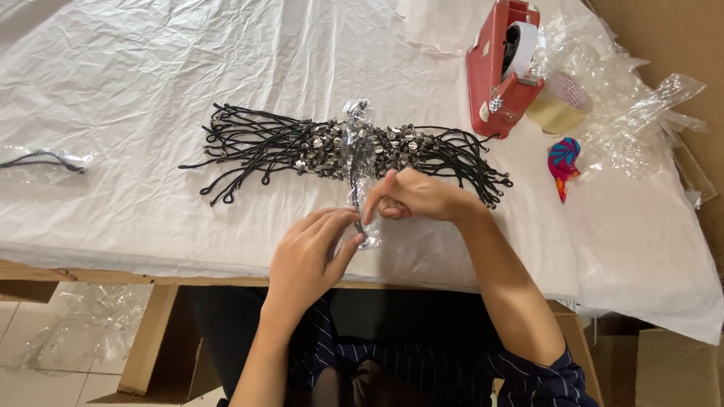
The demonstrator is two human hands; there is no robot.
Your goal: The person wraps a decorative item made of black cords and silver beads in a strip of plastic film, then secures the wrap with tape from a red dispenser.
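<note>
A pile of black cords with silvery beads (339, 147) lies across the white sheet in front of me. A narrow clear plastic bag (360, 162) stretches from the pile toward the table's front edge. My left hand (309, 252) pinches the bag's near end from the left. Touching the same end from the right, my right hand (415, 197) grips the bag with its fingertips. A dark cord shows inside the bag between my fingers.
A red tape dispenser (501, 68) stands at the back right beside a roll of tan tape (558, 105), crumpled clear plastic (626, 113) and a small multicoloured object (563, 162). Another bagged black cord (45, 160) lies at the far left. Cardboard boxes (671, 369) stand below.
</note>
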